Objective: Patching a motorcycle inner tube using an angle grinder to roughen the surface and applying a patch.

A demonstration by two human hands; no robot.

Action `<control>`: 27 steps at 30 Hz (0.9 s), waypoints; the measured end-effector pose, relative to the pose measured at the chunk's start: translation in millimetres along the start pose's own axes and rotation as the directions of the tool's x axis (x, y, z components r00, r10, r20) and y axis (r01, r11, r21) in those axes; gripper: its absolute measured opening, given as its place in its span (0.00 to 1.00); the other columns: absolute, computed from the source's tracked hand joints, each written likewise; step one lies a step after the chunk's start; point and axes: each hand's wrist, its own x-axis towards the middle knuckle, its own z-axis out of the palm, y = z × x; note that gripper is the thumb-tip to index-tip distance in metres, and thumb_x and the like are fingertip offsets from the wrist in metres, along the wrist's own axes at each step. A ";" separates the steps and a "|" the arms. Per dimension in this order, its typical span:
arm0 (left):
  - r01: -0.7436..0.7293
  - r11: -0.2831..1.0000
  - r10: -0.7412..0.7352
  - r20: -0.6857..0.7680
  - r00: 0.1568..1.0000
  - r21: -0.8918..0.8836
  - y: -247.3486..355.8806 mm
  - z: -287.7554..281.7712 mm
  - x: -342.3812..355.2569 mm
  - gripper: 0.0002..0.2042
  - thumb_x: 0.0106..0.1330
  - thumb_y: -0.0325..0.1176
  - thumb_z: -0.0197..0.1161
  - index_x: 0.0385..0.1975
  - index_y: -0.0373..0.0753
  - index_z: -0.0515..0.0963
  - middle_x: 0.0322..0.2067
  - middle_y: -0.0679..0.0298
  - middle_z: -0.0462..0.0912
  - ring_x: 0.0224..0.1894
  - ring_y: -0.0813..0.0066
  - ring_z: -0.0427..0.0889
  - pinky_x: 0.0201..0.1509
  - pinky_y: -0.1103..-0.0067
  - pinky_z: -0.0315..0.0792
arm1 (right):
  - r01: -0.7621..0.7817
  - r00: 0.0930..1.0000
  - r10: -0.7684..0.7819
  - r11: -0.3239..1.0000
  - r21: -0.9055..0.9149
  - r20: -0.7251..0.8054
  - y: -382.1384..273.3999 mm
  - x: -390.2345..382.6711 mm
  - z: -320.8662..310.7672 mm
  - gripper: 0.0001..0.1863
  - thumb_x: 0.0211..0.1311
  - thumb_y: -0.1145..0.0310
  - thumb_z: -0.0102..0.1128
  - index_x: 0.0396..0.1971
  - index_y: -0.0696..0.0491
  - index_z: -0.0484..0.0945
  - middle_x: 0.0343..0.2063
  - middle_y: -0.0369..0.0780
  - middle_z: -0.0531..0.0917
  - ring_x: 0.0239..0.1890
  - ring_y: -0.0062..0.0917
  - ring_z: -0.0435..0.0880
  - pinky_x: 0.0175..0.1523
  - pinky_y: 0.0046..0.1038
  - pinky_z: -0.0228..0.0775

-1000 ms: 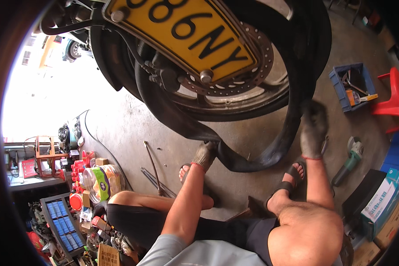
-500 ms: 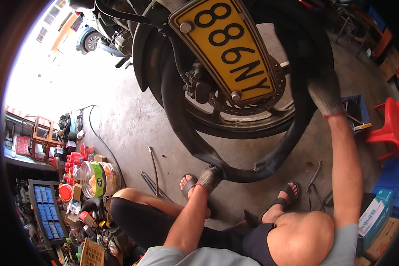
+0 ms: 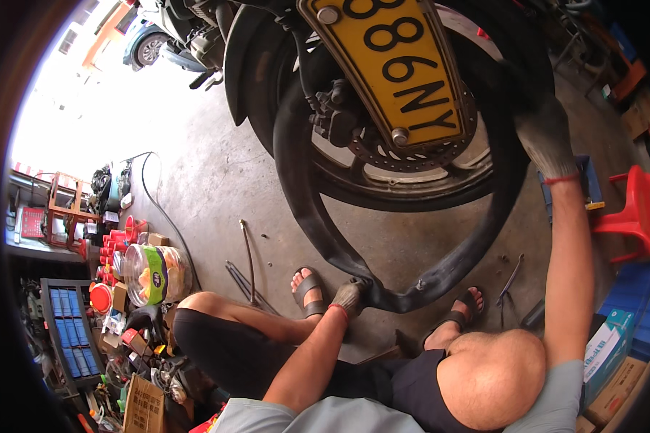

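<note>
A black rubber inner tube (image 3: 323, 227) makes a large loop in front of a motorcycle wheel (image 3: 412, 196) with a perforated brake disc. A small valve stem (image 3: 420, 284) stands on its near side. My left hand (image 3: 351, 296), in a dirty knitted glove, is closed round the near bend of the tube. Farther off on the right, my gloved right hand (image 3: 545, 141) is at the tube's right side, beside the tyre (image 3: 534, 54). Its fingers are dark and partly blurred, but they look wrapped round the tube. A yellow number plate (image 3: 393, 72) hangs over the wheel.
Tools (image 3: 247, 260) lie on the concrete floor by my left foot, and another thin tool (image 3: 511, 281) by my right. Clutter and a clear plastic jar (image 3: 155, 273) crowd the left. A red plastic stool (image 3: 635, 213), a blue tray (image 3: 588, 180) and boxes (image 3: 608, 346) stand right.
The view has shifted, so the plate and wheel sit higher. The near bend of the tube and my left hand are a little closer to me. Both hands stay at the tube.
</note>
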 end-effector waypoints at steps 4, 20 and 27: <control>-0.402 0.051 0.276 0.374 0.885 0.914 -20.5 -37.6 13.2 0.20 0.53 0.26 0.68 0.49 0.38 0.77 0.44 0.54 0.83 0.45 0.61 0.83 0.48 0.73 0.77 | 0.270 0.952 -0.221 0.931 -0.245 0.210 -38.0 33.0 16.8 0.14 0.59 0.75 0.57 0.46 0.51 0.80 0.37 0.40 0.84 0.41 0.30 0.84 0.48 0.22 0.74; 0.160 0.796 -0.065 0.180 0.981 -0.584 23.8 21.9 27.4 0.11 0.71 0.29 0.49 0.46 0.32 0.75 0.43 0.57 0.81 0.45 0.65 0.81 0.54 0.71 0.76 | 0.279 0.648 -0.204 0.960 0.020 0.734 -41.6 -290.2 113.6 0.31 0.51 0.67 0.60 0.58 0.54 0.70 0.44 0.49 0.81 0.53 0.42 0.77 0.66 0.39 0.58; -0.024 0.730 0.056 0.025 0.998 -0.683 50.3 28.3 55.8 0.11 0.69 0.32 0.54 0.46 0.36 0.77 0.43 0.59 0.83 0.46 0.62 0.83 0.55 0.65 0.76 | -0.492 0.314 0.029 0.860 0.136 0.949 -30.2 -292.1 114.3 0.25 0.55 0.60 0.61 0.53 0.51 0.75 0.42 0.50 0.83 0.51 0.42 0.80 0.58 0.38 0.68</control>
